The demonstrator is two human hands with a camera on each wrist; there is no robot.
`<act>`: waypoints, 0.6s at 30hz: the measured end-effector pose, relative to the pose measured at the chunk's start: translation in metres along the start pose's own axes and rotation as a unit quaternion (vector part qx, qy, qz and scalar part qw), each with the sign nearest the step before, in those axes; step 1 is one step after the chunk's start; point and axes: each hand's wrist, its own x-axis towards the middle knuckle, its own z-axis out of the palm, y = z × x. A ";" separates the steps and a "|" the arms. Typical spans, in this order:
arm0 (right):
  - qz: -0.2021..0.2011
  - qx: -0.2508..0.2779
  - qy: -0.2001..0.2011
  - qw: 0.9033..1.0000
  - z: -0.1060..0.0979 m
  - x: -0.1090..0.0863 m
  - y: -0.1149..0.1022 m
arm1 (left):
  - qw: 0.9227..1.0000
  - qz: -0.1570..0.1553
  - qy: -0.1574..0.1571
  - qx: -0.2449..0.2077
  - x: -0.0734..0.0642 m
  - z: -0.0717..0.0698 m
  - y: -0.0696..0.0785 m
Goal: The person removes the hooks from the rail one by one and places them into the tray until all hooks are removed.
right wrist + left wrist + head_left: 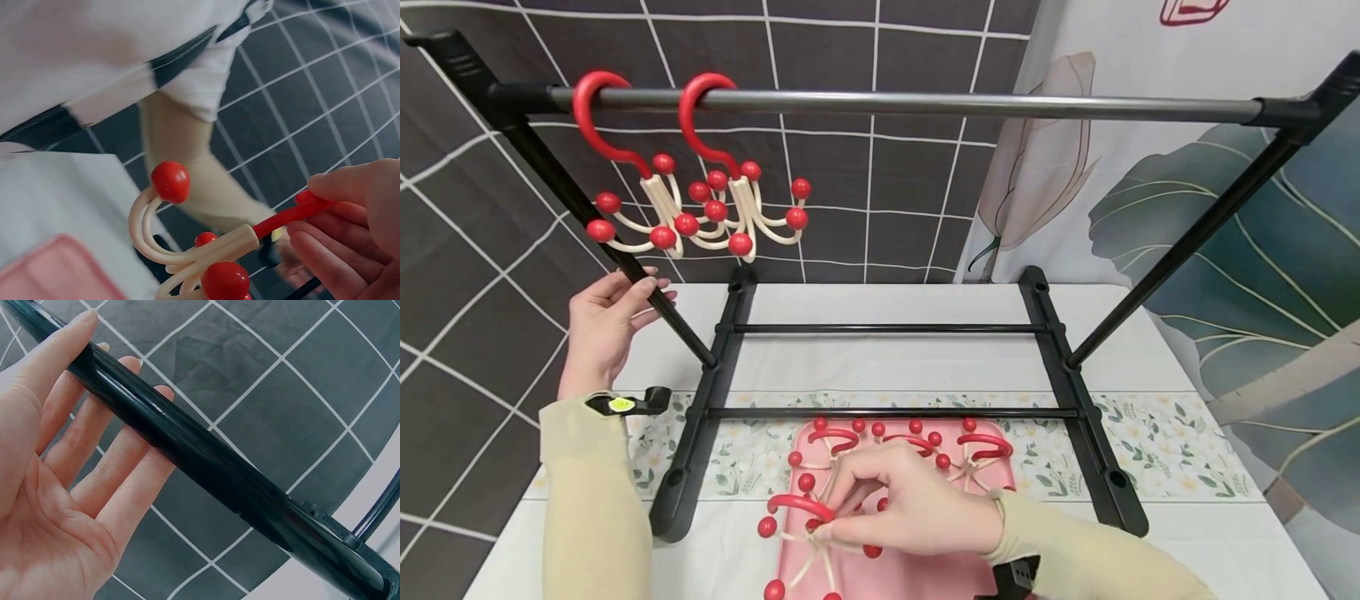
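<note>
L hand [604,325] grasping the L post [673,321], thumb 1 side, fingers round the other; R hand [910,504] pinching a hanger [797,501] by its red stem, prongs splayed over the tray's [940,575] L edge. Biggest 1st: dark grid backdrop [910,58] fills the L & back, pale curtain [1120,50] w/ big flower prints at back R. White table [887,367] below, leafy floral band running across it. Black rack [887,328] standing on that, slanting posts up to a grey metal rail [925,103], 2 crossbars btwn the feet. Pink tray lies btwn the feet's near ends, by the near crossbar. 2 hangers [745,208] up on the rail nr its L end, side by side, prongs dangling; 3 more hangers [835,432] show at the tray's far end, R hand partly blocking the view. Smallest: red balls [800,188] capping the cream prongs.
</note>
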 end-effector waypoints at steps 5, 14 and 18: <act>0.040 0.007 -0.009 0.999 0.008 -0.007 0.021 | 1.000 0.002 0.000 -0.004 -0.001 0.000 0.001; 0.063 -0.019 -0.011 0.998 0.016 -0.012 0.036 | 1.000 0.007 -0.002 -0.007 0.000 0.000 0.001; 0.056 -0.043 -0.008 0.997 0.017 -0.013 0.041 | 1.000 0.008 -0.002 -0.006 0.000 0.000 0.001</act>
